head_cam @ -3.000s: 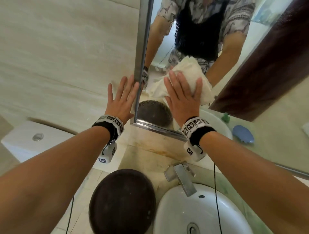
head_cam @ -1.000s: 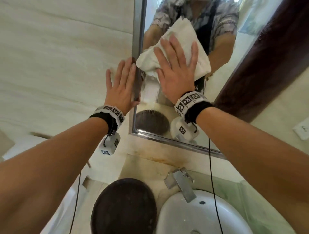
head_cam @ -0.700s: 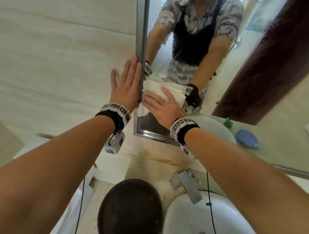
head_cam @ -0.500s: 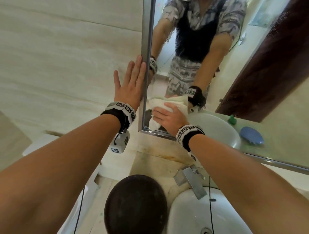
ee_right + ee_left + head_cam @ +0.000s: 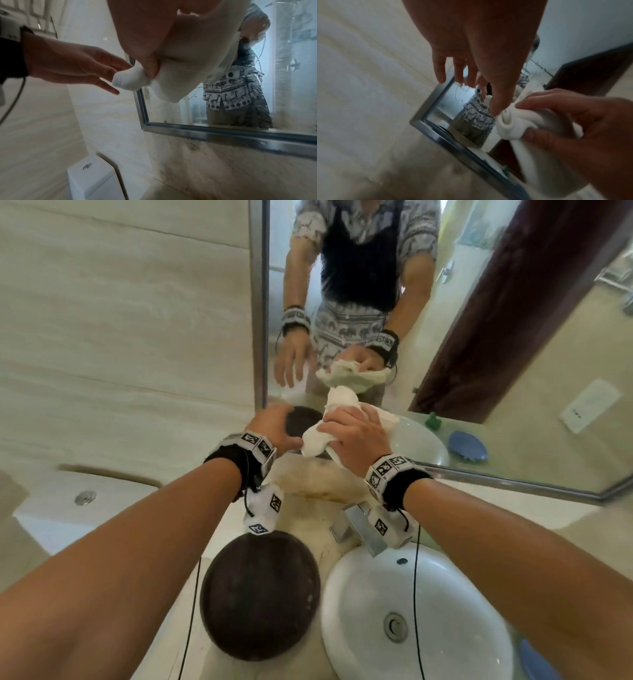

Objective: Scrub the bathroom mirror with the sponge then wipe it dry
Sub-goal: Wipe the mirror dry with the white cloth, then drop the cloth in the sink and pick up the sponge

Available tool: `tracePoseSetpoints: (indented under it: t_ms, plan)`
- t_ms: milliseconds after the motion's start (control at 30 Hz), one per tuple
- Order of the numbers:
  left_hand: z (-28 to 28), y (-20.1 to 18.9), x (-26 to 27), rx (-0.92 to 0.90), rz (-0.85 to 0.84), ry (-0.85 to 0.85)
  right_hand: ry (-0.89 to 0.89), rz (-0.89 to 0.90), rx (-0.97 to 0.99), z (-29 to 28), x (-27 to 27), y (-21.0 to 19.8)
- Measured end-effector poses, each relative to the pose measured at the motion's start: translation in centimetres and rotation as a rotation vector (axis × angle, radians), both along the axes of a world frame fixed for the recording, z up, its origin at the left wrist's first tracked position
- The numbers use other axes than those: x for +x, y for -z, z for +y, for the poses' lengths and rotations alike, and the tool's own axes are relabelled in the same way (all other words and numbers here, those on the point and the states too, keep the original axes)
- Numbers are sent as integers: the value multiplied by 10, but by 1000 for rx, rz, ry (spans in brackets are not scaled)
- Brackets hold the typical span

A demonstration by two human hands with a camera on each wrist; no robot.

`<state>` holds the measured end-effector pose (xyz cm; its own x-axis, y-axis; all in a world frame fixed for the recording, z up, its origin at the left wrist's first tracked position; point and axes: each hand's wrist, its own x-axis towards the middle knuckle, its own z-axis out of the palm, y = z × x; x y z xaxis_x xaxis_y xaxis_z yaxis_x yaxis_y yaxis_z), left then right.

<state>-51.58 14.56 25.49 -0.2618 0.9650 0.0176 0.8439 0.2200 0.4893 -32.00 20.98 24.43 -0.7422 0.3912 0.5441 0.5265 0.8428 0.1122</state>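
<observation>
Both hands are off the mirror (image 5: 513,337): the right hand (image 5: 352,436) clenches the bunched cloth (image 5: 318,436), and the left hand (image 5: 270,426) is held with fingers relaxed. One loose fold may slip free, or streaks may be left by the wadded cloth.

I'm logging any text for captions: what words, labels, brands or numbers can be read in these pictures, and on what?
No readable text in any view.
Wristbands: black-and-white square code markers only, no letters or digits.
Wrist camera housings: the same kind of markers.
Wall plate reflected in the mirror: small dark marks, too small to read.
</observation>
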Motion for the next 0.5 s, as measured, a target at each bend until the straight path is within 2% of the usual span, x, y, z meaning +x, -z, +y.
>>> tracePoseSetpoints:
  t_ms: [67, 167, 200, 333, 500]
  plan:
    - [-4, 0, 27, -44, -281, 45, 36, 41, -59, -17, 19, 3]
    - [-20, 0, 66, -156, -788, 85, 111, 89, -135, -37, 55, 14]
    - [-25, 0, 80, -183, -888, 106, 135, 111, -160, -42, 68, 18]
    - [-38, 13, 133, -258, -1009, 203, 178, 285, -292, -66, 121, 35]
    - [-57, 28, 222, -357, -1117, 155, 238, 505, -486, -91, 191, 50]
